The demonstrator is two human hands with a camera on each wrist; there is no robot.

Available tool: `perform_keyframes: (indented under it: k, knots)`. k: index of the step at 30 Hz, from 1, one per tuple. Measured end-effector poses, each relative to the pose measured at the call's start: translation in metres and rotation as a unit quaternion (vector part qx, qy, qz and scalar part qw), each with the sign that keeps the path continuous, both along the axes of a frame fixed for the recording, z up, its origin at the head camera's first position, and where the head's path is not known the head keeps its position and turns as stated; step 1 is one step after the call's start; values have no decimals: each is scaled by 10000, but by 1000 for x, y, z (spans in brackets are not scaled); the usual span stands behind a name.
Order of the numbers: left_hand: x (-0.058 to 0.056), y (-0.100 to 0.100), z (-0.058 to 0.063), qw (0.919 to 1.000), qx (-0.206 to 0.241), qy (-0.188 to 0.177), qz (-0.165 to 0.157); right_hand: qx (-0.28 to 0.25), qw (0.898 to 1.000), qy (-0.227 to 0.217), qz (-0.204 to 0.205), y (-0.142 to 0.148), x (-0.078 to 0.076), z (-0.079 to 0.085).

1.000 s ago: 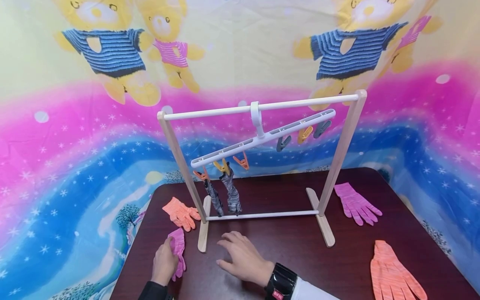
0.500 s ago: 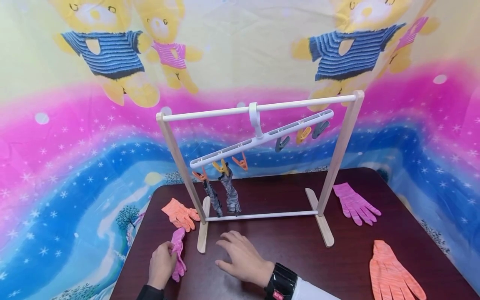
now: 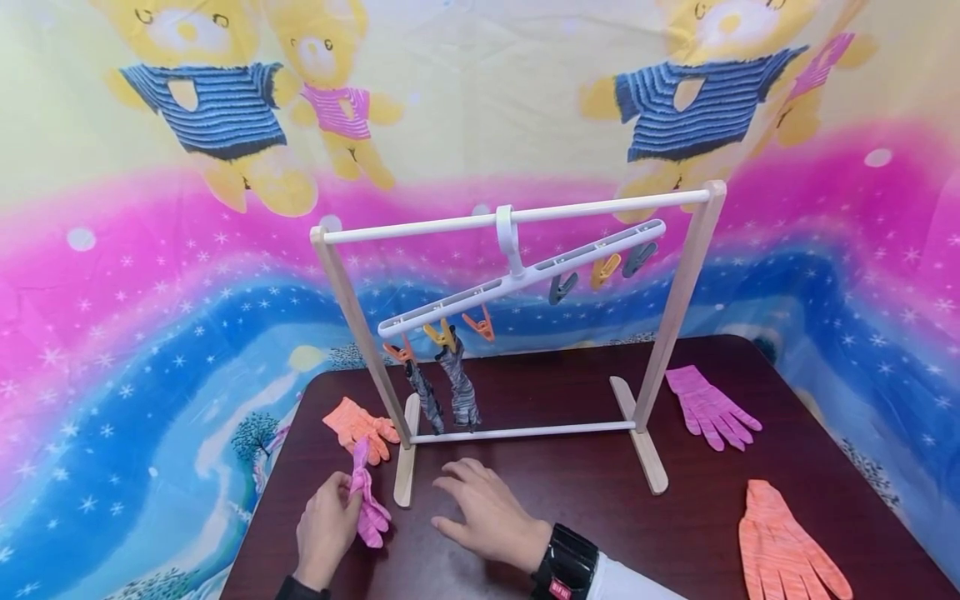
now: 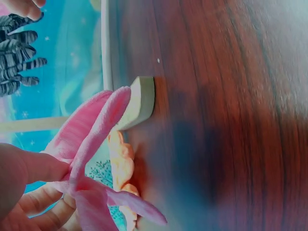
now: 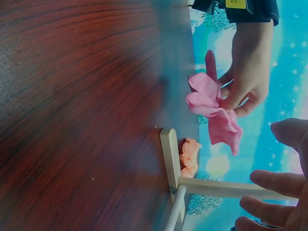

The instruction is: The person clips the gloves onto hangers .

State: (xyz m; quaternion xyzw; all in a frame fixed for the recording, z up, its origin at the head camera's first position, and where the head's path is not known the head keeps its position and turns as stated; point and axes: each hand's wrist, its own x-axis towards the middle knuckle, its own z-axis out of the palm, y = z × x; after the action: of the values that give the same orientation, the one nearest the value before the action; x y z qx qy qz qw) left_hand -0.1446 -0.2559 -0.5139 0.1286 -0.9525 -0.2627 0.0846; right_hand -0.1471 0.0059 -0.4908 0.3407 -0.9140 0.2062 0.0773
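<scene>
My left hand [image 3: 327, 525] pinches a pink knit glove [image 3: 365, 492] between thumb and fingers, raised above the table at the rack's left foot. In the left wrist view the glove [image 4: 91, 144] is bunched at the pinch, with its fingers sticking out. My right hand [image 3: 491, 517] hovers with spread, relaxed fingers in front of the rack's lower bar, holding nothing. Two grey-black striped gloves [image 3: 459, 387] hang from an orange clip [image 3: 400, 352] and a yellow clip [image 3: 441, 335] on the white hanger [image 3: 517, 282], which tilts down to the left.
The wooden rack [image 3: 678, 308] stands mid-table, the hanger hooked over its top rod. An orange glove [image 3: 352, 425] lies behind the left hand. On the right lie a pink glove [image 3: 708, 408] and another orange glove [image 3: 783, 542]. Several clips, such as a grey one [image 3: 562, 287], hang without gloves.
My left hand has taken hold of the pink glove, lifted it off the table and moved it slightly to the right. The right hand has hardly moved.
</scene>
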Motion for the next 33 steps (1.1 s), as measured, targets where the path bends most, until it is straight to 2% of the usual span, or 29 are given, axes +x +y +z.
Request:
perform_keyframes:
  k: [5, 13, 22, 29, 33]
  knots:
    - [3, 5, 5, 9999, 84, -62, 35, 7, 10000, -17, -6, 1, 0, 1]
    - [7, 11, 15, 9997, 201, 44, 117, 24, 10000, 88, -39, 2, 0, 5]
    - [8, 20, 30, 9994, 313, 169, 42, 9, 9998, -105, -153, 7, -1, 12]
    - [12, 26, 41, 9991, 241, 340, 19, 8, 9990, -398, -203, 12, -3, 15]
    - [14, 30, 46, 9986, 182, 496, -4, -8, 9989, -418, -214, 13, -4, 15]
